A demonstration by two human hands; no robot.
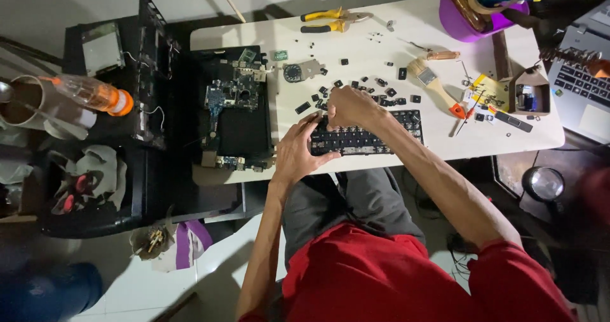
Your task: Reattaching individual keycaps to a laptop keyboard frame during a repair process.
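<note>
A black laptop keyboard [375,137] lies at the near edge of the white table [445,36], with some keys off. My left hand [297,151] grips the keyboard's left end. My right hand [352,107] rests on the keyboard's upper left part, fingers curled as if pinching a key; what it holds is hidden. Several loose black keycaps [381,90] lie scattered just beyond my right hand.
An opened laptop base with a circuit board [232,99] sits left of the keyboard. Yellow pliers [327,20], a paintbrush [432,83], a purple cup of tools [470,10], a second laptop [581,80] at right, an orange-capped bottle [95,93] at left.
</note>
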